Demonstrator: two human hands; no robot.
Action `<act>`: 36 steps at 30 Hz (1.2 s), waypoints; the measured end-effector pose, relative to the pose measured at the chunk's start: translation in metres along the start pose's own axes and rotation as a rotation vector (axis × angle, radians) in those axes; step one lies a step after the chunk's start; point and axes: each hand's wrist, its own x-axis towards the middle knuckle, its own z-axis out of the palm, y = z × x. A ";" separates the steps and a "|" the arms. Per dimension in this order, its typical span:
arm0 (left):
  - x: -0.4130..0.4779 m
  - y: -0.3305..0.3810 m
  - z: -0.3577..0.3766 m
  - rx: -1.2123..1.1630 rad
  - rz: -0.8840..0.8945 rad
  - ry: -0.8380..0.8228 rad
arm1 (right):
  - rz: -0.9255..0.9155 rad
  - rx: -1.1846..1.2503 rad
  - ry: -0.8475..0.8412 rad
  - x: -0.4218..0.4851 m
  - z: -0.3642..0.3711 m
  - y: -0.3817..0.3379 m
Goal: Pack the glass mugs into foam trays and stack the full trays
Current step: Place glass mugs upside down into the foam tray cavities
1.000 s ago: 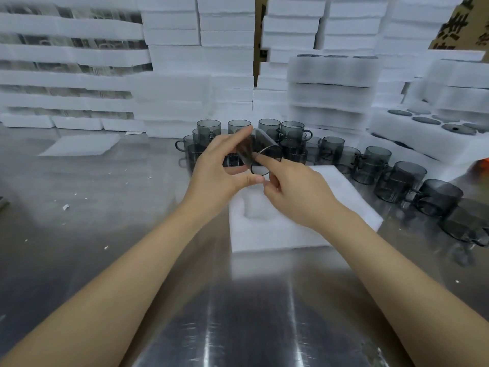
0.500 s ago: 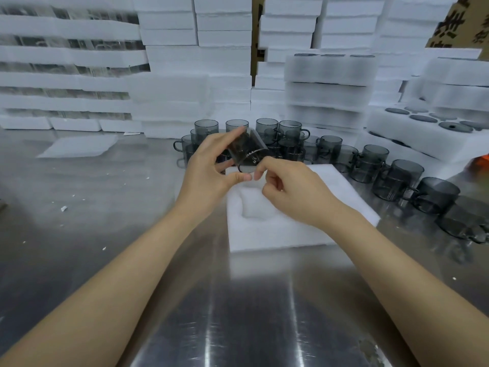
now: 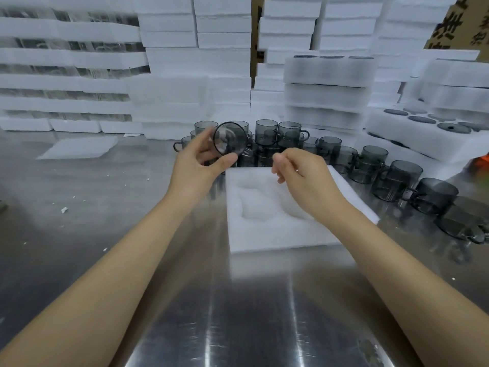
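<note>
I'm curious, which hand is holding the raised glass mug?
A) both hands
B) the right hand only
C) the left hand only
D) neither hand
C: the left hand pinches the mug between thumb and fingers, while the right hand hovers apart from it above the foam tray, holding nothing.

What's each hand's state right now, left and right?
Left hand: holding a glass mug, tipped on its side.
Right hand: open, empty, fingers loosely curled, above the foam tray.

Smoky glass mug point(image 3: 229, 142), brushed-steel table point(image 3: 238, 300).
</note>
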 end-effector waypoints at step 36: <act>-0.007 -0.024 0.014 0.436 -0.002 -0.501 | -0.092 -0.193 -0.345 0.000 -0.003 0.005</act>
